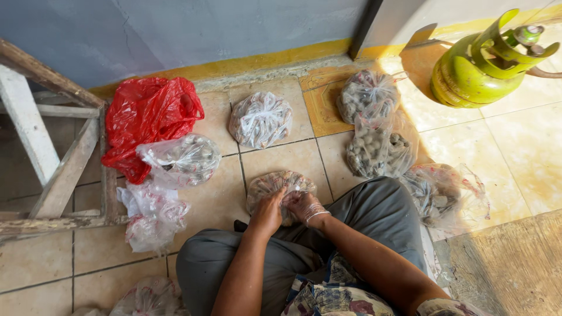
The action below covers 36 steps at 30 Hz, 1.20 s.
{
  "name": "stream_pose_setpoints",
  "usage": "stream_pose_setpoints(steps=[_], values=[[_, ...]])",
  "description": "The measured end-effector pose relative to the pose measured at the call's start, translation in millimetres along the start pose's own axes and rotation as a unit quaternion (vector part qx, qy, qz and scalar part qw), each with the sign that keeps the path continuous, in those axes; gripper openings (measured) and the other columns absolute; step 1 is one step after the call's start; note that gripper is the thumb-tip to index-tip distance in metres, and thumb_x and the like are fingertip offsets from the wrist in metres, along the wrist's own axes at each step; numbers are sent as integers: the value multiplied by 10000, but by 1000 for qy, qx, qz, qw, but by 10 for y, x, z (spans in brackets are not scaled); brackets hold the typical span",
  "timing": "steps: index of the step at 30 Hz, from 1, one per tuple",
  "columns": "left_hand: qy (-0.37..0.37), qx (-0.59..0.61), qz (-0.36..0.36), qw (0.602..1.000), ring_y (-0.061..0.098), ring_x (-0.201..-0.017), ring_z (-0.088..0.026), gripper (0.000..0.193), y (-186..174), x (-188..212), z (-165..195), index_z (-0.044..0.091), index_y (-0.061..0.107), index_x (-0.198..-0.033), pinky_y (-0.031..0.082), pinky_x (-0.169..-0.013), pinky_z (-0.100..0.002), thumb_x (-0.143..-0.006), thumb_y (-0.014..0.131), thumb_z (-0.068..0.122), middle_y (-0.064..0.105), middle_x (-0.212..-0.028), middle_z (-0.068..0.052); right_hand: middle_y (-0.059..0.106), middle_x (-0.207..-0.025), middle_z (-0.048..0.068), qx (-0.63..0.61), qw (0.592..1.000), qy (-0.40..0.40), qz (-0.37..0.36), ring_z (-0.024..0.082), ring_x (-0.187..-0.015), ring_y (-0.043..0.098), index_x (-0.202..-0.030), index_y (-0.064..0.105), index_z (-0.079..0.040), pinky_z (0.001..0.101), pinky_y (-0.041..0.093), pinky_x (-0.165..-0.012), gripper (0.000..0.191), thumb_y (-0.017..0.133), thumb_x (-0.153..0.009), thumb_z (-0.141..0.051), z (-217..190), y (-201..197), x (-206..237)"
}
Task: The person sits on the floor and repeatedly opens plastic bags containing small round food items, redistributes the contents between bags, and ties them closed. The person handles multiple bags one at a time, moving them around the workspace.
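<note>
Clear plastic bag (pixel 280 186) of small brown round items, on the tiled floor (pixel 281 158) before the knees. Left hand (pixel 267 212) and right hand (pixel 304 206), the latter in a thin transparent glove, both grip its top. Similar tied bags (pixel 260 119) (pixel 366 93) lie around; red plastic bag (pixel 149 114) at left; green gas cylinder (pixel 477 67) at upper right.

Tiled floor (pixel 281 161): clear filled bags (pixel 260 119), red bag (pixel 149 114), green gas cylinder (pixel 477 67).
</note>
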<state>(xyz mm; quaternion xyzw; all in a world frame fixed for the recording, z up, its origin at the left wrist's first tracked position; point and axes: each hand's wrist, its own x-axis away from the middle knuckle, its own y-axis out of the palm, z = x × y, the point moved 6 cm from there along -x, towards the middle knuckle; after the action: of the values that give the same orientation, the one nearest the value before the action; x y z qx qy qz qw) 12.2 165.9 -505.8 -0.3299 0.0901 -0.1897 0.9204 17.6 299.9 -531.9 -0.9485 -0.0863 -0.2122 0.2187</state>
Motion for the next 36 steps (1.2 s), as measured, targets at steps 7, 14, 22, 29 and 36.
stream_pose_setpoints(steps=[7,14,22,29,36], values=[[-87,-61,10,994,639,-1148,-418,353,56,-64,-236,-13,663,-1164,498,-991,-473,-841,538,-83,707,-1148,-242,716,-825,30,-63,996,-47,41,78,-737,596,-976,701,-57,277,512,-676,116,714,-919,-158,113,-289,-120],[-81,-40,43,995,660,-1022,-444,323,105,-108,-241,0,681,-1124,515,-895,-514,-833,567,-81,705,-1035,-265,622,-781,0,-145,986,28,82,93,-709,536,-992,687,-70,272,457,-632,92,700,-913,-116,245,-555,-112],[-33,41,-11,999,687,-908,-371,281,-101,-91,230,50,704,-1130,533,-791,-454,-850,681,52,700,-1001,-175,641,-873,-24,-237,965,-93,69,79,-824,551,-991,680,-54,257,468,-761,112,677,-980,-165,171,-730,-168],[-16,36,68,997,705,-829,-346,149,-173,-160,325,36,773,-986,544,-743,-417,-874,722,119,708,-878,-150,650,-871,-42,-224,971,-73,29,61,-841,547,-1017,681,-68,252,479,-776,175,641,-1002,-238,-77,-709,-22],[12,64,100,993,717,-824,-312,172,-183,-240,219,18,768,-1023,555,-732,-383,-893,716,119,730,-920,-149,647,-897,-34,-228,967,-113,0,63,-875,571,-1027,661,-38,257,507,-828,193,626,-1016,-228,-485,-724,1]])
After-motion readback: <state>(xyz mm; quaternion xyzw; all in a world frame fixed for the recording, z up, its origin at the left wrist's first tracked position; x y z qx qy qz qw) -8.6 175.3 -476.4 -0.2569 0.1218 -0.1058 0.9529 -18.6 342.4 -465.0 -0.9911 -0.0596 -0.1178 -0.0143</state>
